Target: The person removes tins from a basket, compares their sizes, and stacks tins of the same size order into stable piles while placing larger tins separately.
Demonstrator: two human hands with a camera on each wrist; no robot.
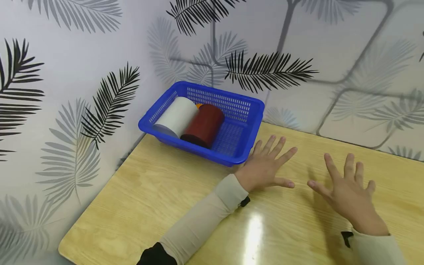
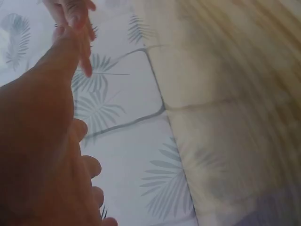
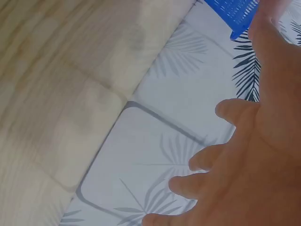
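Found nearest: a wood-grain surface [image 1: 149,195], near left corner rounded, left edge running back toward a blue plastic basket [image 1: 192,147]. Noted next the right hand [image 1: 349,195], released, fingers spread, well apart from the basket. Noted the left hand [image 1: 263,169] likewise released, fingers spread, just beside the basket's near right corner; cannot tell whether touching. Observed a stretch of wood between the two hands.

Located the basket upright toward the far left of the surface. Recorded inside: a white cylinder [image 1: 179,116] lying on its side at left, a dark red cylinder [image 1: 205,125] lying alongside, and an orange item [image 1: 198,105] mostly hidden behind both. Observed exposed basket floor right of the dark red cylinder. Recorded last the surface's far edge, running rightward from the basket along a leaf-print backdrop [image 1: 79,66].
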